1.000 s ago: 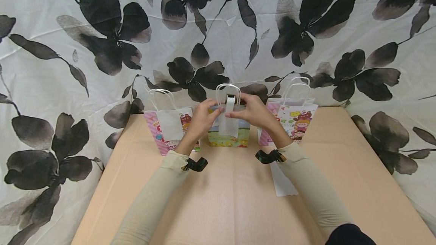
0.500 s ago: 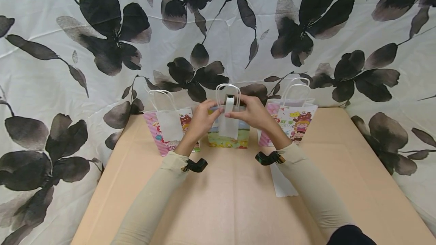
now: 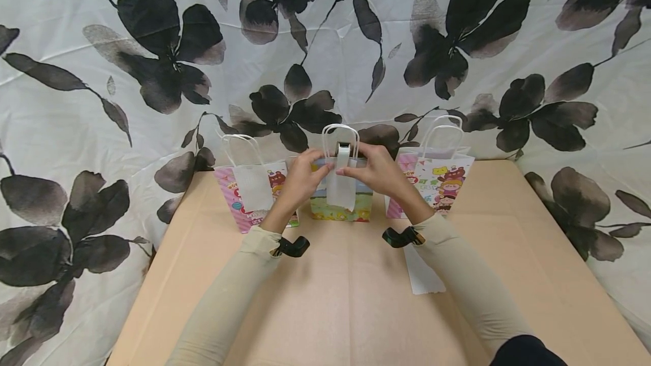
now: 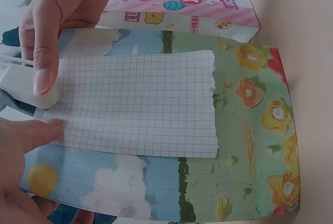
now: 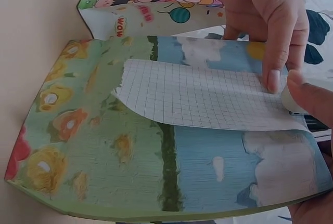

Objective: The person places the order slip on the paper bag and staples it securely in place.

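Across the last second hardly anything changed at the small blue-and-green painted paper bag (image 3: 325,210): both hands kept their places, and only the white cloth with dark flowers (image 3: 51,253) far to its left shifted a little. The left hand (image 3: 305,173) pinched the white squared paper (image 4: 138,102) against the bag's front, near the top edge. The right hand (image 3: 373,167) gripped a white stapler-like tool (image 4: 18,86), thumb on top, over that edge. This steadiness suggested a careful hold, with the work paused at the rim; whether the tool had bitten through could not be told. A pink-and-white cartoon-printed bag (image 3: 243,214) stood to its left, another (image 3: 450,185) to its right.
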Tool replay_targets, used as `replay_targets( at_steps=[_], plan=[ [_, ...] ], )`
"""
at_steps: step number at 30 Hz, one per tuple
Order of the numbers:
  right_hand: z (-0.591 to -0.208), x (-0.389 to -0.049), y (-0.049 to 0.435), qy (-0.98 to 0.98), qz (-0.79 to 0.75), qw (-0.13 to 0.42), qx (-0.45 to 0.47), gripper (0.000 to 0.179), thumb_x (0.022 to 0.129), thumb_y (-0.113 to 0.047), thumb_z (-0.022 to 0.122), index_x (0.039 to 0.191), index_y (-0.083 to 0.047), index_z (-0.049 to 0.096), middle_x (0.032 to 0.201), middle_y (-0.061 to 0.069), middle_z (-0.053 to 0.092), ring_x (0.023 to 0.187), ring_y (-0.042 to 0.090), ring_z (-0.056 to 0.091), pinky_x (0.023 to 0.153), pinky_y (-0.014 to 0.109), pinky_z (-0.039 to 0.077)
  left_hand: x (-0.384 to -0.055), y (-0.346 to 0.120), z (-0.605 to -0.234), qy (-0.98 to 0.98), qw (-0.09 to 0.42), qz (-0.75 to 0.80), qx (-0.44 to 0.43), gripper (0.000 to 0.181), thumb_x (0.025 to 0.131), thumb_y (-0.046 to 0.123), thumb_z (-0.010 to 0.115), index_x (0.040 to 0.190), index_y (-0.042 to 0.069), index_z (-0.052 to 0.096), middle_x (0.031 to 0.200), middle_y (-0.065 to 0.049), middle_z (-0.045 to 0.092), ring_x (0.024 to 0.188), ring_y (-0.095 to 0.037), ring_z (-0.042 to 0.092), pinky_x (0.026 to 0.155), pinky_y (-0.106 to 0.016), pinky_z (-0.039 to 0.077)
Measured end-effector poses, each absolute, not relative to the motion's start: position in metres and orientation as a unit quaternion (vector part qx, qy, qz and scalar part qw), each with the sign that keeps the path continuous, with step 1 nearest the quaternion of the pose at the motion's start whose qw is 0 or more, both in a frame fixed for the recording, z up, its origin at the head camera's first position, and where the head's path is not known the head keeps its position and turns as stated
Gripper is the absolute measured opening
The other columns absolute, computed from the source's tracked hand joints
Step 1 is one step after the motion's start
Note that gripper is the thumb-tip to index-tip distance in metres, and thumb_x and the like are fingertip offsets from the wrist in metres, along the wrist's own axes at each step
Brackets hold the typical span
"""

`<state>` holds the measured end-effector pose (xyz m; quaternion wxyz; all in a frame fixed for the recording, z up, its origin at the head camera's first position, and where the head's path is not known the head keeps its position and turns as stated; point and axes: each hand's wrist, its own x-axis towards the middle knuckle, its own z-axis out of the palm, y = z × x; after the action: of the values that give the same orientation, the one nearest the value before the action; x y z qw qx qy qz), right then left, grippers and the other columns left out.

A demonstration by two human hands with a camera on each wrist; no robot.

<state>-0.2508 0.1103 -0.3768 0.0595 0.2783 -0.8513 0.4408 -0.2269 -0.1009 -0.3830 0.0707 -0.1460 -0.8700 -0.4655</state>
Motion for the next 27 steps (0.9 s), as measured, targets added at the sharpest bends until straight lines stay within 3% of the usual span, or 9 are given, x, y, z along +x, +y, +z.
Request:
replay_targets(
  at_steps=[16,27],
  plan=[
    [-0.3764,-0.2511,0.1082,-0.86,0.418,0.08,0.281,0.052,0.085,-0.028,0.085,0.128,-0.007,0.066,0.109,0.008,0.073,0.083,0.02,0.063,0.076,0.038,0.058,-0.2268,-0.1002,-0.3822,-0.869,0.079,-0.466,-0.15,0.025,0.099,0.015,0.067,0.122,0.004,0.071,0.127,-0.009,0.064,0.125,-0.025,0.058,0.109,-0.046,0.046],
    [-0.3766,-0.2495,0.1067,-0.873,0.401,0.084,0.265,0.049,0.085,-0.028,0.084,0.125,-0.006,0.065,0.104,0.008,0.071,0.079,0.022,0.06,0.07,0.035,0.054,-0.2267,-0.0987,-0.384,-0.872,0.082,-0.461,-0.141,0.026,0.099,0.015,0.068,0.122,0.004,0.07,0.13,-0.011,0.063,0.122,-0.028,0.06,0.104,-0.047,0.05]
  ],
)
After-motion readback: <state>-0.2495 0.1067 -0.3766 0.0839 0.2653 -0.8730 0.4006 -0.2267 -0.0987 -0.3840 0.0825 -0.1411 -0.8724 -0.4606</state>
